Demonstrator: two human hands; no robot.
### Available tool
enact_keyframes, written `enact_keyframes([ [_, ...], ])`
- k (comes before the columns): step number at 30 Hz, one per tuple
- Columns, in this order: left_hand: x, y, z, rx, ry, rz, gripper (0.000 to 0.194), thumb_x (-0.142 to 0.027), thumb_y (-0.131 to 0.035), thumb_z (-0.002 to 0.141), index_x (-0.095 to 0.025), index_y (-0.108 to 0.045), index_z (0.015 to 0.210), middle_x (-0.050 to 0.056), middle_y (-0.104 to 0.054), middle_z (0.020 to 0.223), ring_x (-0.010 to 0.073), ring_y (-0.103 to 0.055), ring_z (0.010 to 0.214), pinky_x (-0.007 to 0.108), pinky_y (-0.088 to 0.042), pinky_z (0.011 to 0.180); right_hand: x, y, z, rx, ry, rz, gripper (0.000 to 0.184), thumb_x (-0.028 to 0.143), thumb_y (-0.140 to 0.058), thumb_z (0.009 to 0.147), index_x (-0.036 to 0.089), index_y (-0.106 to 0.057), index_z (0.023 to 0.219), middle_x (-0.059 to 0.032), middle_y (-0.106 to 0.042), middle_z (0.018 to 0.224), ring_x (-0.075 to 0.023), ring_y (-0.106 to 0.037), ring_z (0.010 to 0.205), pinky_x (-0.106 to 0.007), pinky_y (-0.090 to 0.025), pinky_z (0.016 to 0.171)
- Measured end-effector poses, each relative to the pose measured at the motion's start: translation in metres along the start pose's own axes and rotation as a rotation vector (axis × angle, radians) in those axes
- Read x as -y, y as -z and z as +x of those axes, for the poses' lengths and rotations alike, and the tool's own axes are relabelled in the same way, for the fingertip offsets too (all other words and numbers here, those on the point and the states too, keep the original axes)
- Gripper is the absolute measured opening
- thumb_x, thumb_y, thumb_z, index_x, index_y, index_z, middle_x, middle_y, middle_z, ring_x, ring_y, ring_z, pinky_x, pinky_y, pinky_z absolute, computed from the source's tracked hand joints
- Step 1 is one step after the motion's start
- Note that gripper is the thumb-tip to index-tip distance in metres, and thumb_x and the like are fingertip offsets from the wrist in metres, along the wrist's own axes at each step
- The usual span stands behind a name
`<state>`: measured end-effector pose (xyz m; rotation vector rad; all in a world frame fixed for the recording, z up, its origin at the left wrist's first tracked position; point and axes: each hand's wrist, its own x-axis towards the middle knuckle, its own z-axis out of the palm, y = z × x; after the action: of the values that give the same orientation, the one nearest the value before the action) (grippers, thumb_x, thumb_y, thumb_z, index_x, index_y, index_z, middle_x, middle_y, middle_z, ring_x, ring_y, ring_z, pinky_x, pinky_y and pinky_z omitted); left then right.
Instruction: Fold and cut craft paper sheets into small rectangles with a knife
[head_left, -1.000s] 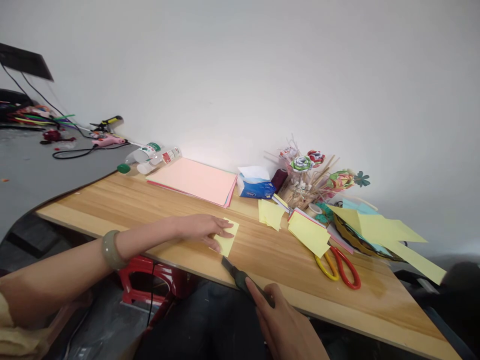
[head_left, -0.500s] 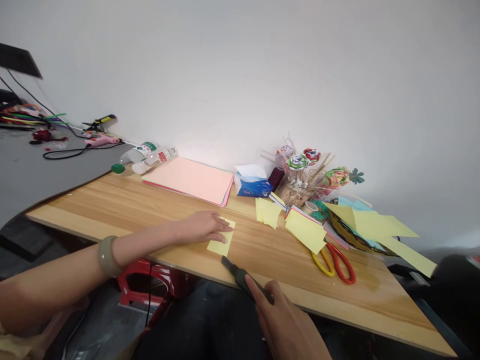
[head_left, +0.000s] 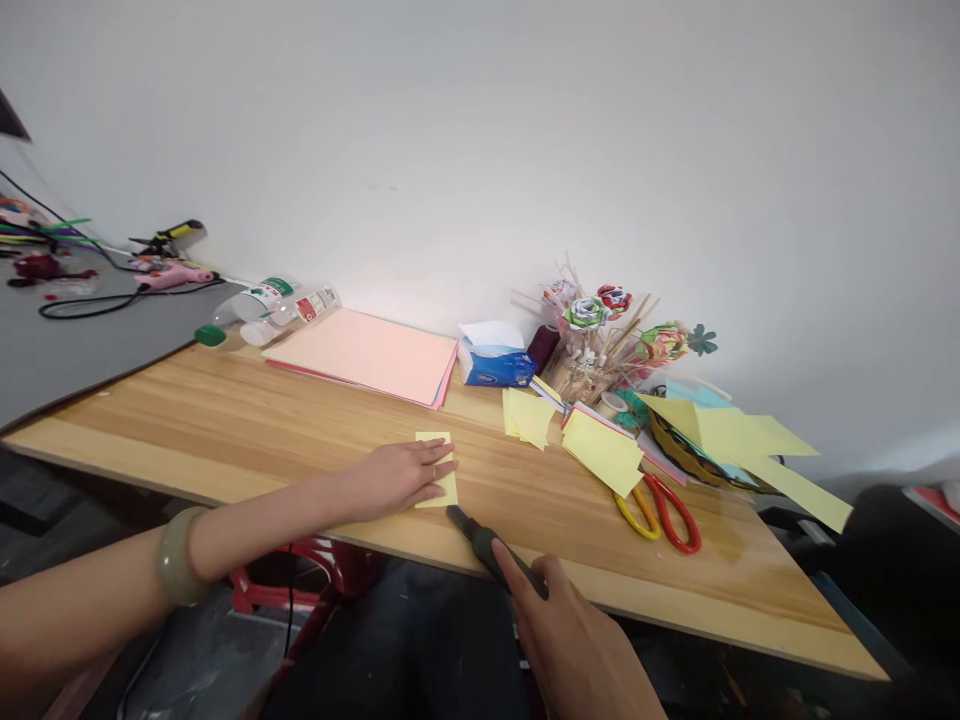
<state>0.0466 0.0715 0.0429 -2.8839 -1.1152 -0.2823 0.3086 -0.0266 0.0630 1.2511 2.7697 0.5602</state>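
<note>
My left hand (head_left: 397, 475) lies flat on a small yellow paper piece (head_left: 438, 468) near the front edge of the wooden table (head_left: 247, 420), pressing it down. My right hand (head_left: 577, 650) grips a dark utility knife (head_left: 487, 545), whose tip points at the paper's near right corner. A green bangle (head_left: 174, 555) sits on my left wrist.
Red and yellow scissors (head_left: 660, 505) lie to the right beside yellow paper stacks (head_left: 600, 450). A pink paper stack (head_left: 367, 355), tissue box (head_left: 495, 365), paper flowers on sticks (head_left: 600, 335), bottles (head_left: 262, 305) and a glue gun (head_left: 169, 275) line the back.
My left hand turned the yellow paper and slid it slightly toward me. The knife tip moved closer to the paper's edge. The view shifted right.
</note>
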Motion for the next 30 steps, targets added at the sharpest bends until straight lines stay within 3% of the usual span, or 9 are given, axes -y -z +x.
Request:
enact_keyframes([
  [5, -0.002, 0.002, -0.001, 0.021, 0.01, 0.01, 0.043, -0.037, -0.041, 0.095, -0.012, -0.05, 0.129, 0.016, -0.043, 0.138, 0.0233, -0.038, 0.13, 0.034, -0.033, 0.107, -0.001, -0.006, -0.001, -0.021, 0.013, -0.036, 0.06, 0.01, -0.047, 0.079, 0.015, -0.034, 0.137, -0.0026, -0.056, 0.078, -0.0115, -0.055, 0.047, -0.021, -0.04, 0.039],
  [15, -0.002, 0.004, 0.0, 0.067, 0.046, -0.048, 0.045, -0.037, -0.039, 0.096, -0.011, -0.047, 0.132, 0.015, -0.038, 0.142, 0.0222, -0.033, 0.133, 0.033, -0.028, 0.11, -0.005, 0.001, -0.005, 0.011, -0.027, -0.095, 0.075, -0.004, -0.042, 0.064, 0.012, -0.033, 0.136, -0.005, -0.058, 0.082, -0.0136, -0.057, 0.046, -0.023, -0.042, 0.039],
  [19, -0.002, 0.006, -0.002, 0.087, 0.068, -0.077, 0.049, -0.042, -0.036, 0.096, -0.012, -0.046, 0.133, 0.015, -0.036, 0.143, 0.022, -0.031, 0.134, 0.034, -0.027, 0.11, -0.008, -0.001, -0.007, -0.051, -0.016, -0.043, 0.062, 0.002, -0.042, 0.074, 0.012, -0.033, 0.135, -0.0041, -0.057, 0.081, -0.0142, -0.058, 0.044, -0.024, -0.041, 0.037],
  [23, -0.002, 0.011, -0.003, 0.139, 0.103, -0.135, 0.077, -0.067, -0.042, 0.082, -0.013, -0.038, 0.138, 0.015, -0.026, 0.147, 0.0234, -0.027, 0.136, 0.035, -0.025, 0.11, -0.01, -0.001, -0.01, -0.116, 0.0, 0.009, 0.049, 0.008, -0.032, 0.085, 0.012, -0.033, 0.134, -0.003, -0.056, 0.08, -0.0128, -0.056, 0.041, -0.024, -0.039, 0.034],
  [25, -0.002, 0.014, -0.004, 0.169, 0.119, -0.152, 0.085, -0.071, -0.044, 0.079, -0.013, -0.035, 0.14, 0.016, -0.025, 0.148, 0.0235, -0.026, 0.137, 0.035, -0.025, 0.11, -0.012, 0.0, -0.012, -0.141, 0.008, 0.018, 0.046, 0.009, -0.027, 0.088, 0.012, -0.034, 0.133, -0.0031, -0.057, 0.079, -0.0124, -0.057, 0.041, -0.024, -0.039, 0.035],
  [30, 0.003, 0.016, -0.004, 0.178, 0.082, -0.18, 0.073, -0.062, -0.039, 0.088, -0.012, -0.035, 0.14, 0.015, -0.027, 0.148, 0.0211, -0.026, 0.137, 0.032, -0.025, 0.11, -0.016, 0.0, -0.012, -0.116, 0.063, 0.073, 0.046, 0.011, -0.027, 0.088, 0.014, -0.033, 0.133, -0.0024, -0.058, 0.08, -0.0112, -0.057, 0.044, -0.023, -0.038, 0.038],
])
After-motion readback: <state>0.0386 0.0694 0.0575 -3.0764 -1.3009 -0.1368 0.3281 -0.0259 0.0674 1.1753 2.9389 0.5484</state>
